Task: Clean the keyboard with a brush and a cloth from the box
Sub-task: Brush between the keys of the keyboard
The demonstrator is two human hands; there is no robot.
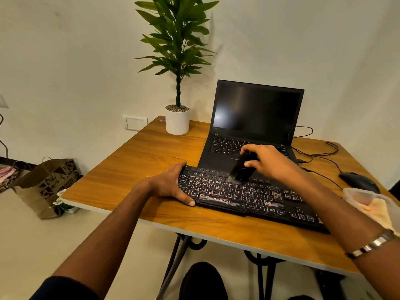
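A black keyboard (249, 198) with pale smears on its keys lies across the wooden table (138, 161). My left hand (171, 184) grips its left end, thumb along the front edge. My right hand (270, 162) holds a black brush (241, 167) tilted down, its pale bristles touching the upper key rows near the middle. At the right edge stands a clear plastic box (357, 194) with a peach cloth (381, 211) inside.
An open black laptop (255, 118) sits right behind the keyboard. A potted plant (177, 120) stands at the table's back. A black mouse (357, 180) and cables lie at the right. A brown paper bag (46, 185) stands on the floor at the left.
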